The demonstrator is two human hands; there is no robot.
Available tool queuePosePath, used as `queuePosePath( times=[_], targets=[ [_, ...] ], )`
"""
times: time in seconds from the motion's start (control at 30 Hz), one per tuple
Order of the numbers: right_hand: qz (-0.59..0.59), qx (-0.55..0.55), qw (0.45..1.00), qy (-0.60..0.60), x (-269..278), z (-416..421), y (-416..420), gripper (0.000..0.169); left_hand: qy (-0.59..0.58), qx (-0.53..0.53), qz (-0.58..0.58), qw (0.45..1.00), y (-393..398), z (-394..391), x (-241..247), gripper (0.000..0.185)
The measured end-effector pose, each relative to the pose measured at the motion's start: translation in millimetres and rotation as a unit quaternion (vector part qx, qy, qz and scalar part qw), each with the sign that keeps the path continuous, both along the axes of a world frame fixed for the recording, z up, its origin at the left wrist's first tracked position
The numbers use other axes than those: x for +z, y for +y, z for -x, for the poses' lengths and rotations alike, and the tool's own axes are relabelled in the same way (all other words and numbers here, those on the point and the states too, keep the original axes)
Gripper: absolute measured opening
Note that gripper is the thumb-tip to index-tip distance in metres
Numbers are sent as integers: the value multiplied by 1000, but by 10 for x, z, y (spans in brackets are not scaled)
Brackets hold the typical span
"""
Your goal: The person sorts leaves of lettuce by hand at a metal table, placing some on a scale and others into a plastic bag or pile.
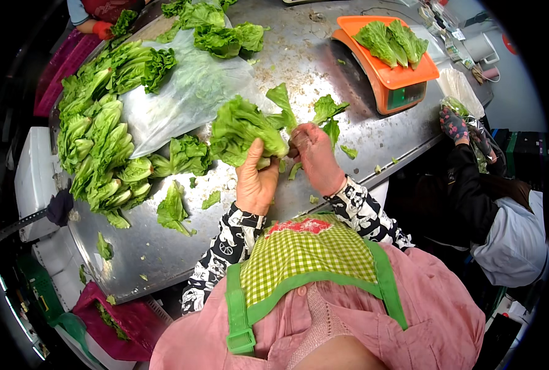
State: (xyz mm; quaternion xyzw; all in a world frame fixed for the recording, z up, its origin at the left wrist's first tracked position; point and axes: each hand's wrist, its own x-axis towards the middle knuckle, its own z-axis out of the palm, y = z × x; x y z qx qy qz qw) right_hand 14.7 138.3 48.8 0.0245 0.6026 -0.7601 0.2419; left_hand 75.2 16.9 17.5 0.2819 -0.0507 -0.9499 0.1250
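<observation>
My bare left hand [257, 180] holds a head of green leafy lettuce [244, 129] near its base, thumb on top, above the metal table. My right hand [317, 157], in a pinkish glove, is at the cut end of that head with its fingers closed on a lettuce leaf [281, 104]. Its fingertips are partly hidden. Loose leaves [327, 108] lie just beyond the right hand. A large pile of lettuce heads [100, 134] lies to the left, beside a translucent plastic sheet or bag [195, 83].
An orange scale [385, 88] bearing lettuce [390, 44] stands at the back right. At right, a co-worker's patterned gloves [454, 124] handle bagged greens; another person's red glove [102, 30] is at top left. A magenta-lined crate [131, 342] sits below the table's left corner [117, 291].
</observation>
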Motion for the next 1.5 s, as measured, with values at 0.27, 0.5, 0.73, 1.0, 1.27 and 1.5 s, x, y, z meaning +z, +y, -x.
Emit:
queuePosePath(
  times=[0.27, 0.5, 0.73, 1.0, 1.27, 1.5],
  targets=[
    [-164, 18, 972, 169, -86, 100, 100, 33, 1, 13, 59, 998, -41, -17, 56, 50],
    [-288, 107, 908, 285, 242, -20, -37, 23, -1, -31, 133, 991, 41, -37, 23, 47],
    [-188, 121, 953, 206, 218, -8, -28, 19, 13, -28, 206, 978, 52, -49, 172, 56],
    [-146, 35, 959, 239, 2, -24, -69, 19, -29, -19, 191, 981, 69, -37, 117, 56],
    [-56, -58, 991, 105, -268, 264, 191, 25, -66, 78, 171, 980, -84, 18, 109, 25],
    [-140, 159, 903, 374, 164, -4, 50, 42, -49, 10, 184, 982, -54, 13, 44, 29]
  ],
)
